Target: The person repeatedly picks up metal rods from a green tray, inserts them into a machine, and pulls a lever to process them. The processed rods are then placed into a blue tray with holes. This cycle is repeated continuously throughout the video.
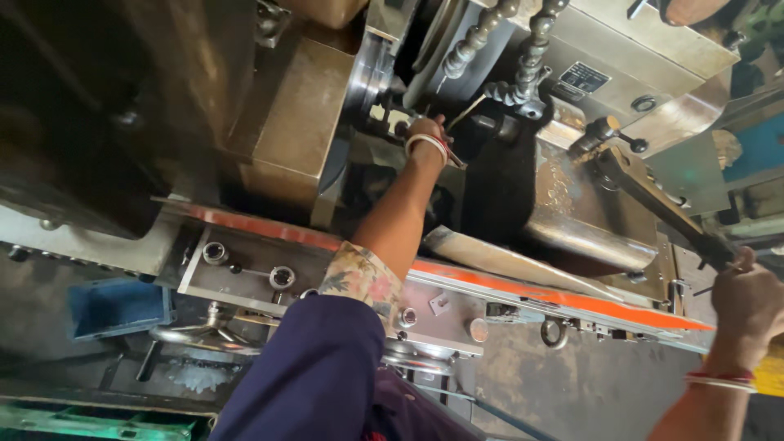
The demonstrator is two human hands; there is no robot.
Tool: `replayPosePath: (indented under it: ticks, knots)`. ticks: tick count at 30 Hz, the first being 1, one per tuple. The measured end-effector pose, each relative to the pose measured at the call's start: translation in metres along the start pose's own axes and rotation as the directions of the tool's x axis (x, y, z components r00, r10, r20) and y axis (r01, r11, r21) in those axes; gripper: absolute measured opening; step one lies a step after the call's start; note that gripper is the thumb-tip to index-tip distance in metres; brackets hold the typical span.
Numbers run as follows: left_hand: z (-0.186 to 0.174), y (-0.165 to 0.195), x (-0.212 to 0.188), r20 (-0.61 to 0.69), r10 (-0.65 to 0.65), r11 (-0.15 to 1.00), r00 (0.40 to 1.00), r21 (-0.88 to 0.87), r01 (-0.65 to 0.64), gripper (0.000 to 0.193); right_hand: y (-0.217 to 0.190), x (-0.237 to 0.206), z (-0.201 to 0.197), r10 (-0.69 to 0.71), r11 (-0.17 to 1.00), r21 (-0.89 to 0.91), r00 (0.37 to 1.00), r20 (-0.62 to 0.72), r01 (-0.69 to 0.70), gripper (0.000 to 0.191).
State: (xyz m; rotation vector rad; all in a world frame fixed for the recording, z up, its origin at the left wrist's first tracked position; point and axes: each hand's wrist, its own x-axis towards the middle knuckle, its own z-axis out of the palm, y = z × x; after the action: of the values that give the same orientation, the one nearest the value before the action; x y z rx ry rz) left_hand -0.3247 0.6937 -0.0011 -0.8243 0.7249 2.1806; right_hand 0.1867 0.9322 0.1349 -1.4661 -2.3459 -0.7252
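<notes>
Lower left of the frame, a round steel handwheel point(192, 333) sits under a grey plate with an orange strip point(523, 290). At upper centre the left hand point(426, 131), fingers pressed together, pinches a thin metal rod point(457, 114) beside two beaded coolant hoses point(523, 57). At the right edge the right hand point(747, 306) is clenched around one long dark lever point(653, 200)
</notes>
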Motion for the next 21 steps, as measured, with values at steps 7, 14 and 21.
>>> replayPosePath:
  ticks: [7, 14, 21]
  knots:
    - [-0.008, -0.006, 0.008, 0.087, 0.040, 0.987, 0.995, -0.156, -0.026, 0.013, -0.001, 0.009, 0.004, 0.014, 0.964, 0.266, 0.999, 0.033, -0.022, 0.063]
    - [-0.006, 0.002, 0.016, 0.267, 0.177, 0.917, 0.947, -0.394, -0.061, 0.013, 0.001, 0.010, -0.003, 0.103, 0.989, 0.095, 0.992, 0.071, -0.110, 0.071]
    - [0.000, -0.001, 0.015, 0.300, 0.182, 0.868, 0.936, -0.496, -0.010, 0.022, -0.006, 0.007, -0.016, 0.109, 0.993, 0.027, 0.988, 0.109, -0.113, 0.076]
